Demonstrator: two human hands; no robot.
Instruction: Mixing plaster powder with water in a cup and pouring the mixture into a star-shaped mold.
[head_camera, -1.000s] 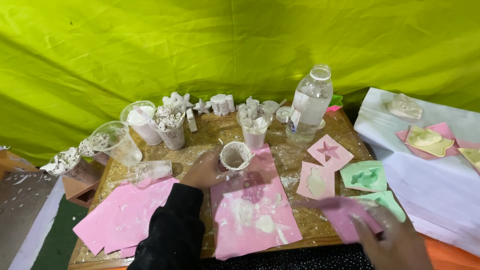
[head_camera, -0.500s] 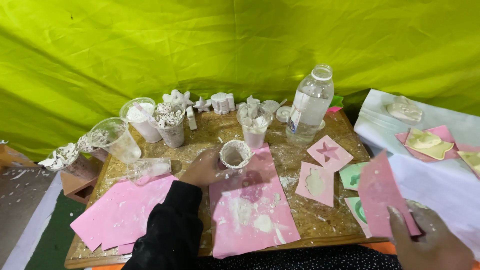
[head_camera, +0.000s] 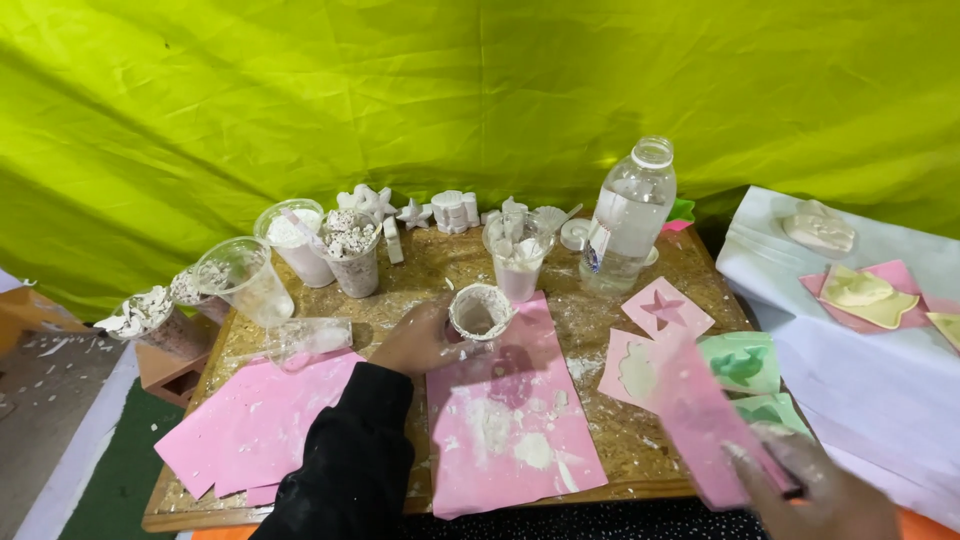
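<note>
The left hand (head_camera: 420, 340) is gripping the plaster-crusted cup (head_camera: 480, 312) beside the water bottle (head_camera: 628, 218); it is probably light and crushable, best held round its wall. The right hand (head_camera: 815, 490) is pinching a floppy pink sheet (head_camera: 700, 420) by its lower edge.

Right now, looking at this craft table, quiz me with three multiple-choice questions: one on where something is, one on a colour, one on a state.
1. Where is the small cup that the left hand touches?
A. at the top edge of the stained pink sheet
B. on the white cloth
C. inside the bottle

2. What colour is the sheet the right hand holds?
A. green
B. pink
C. yellow

3. How is the bottle's top?
A. capped
B. open, no cap
C. covered by a cup

Answers:
1 A, the cup stands at that sheet's upper edge.
2 B, the lifted sheet is pink, though blurred.
3 B, the bottle's neck shows an open rim.
</note>
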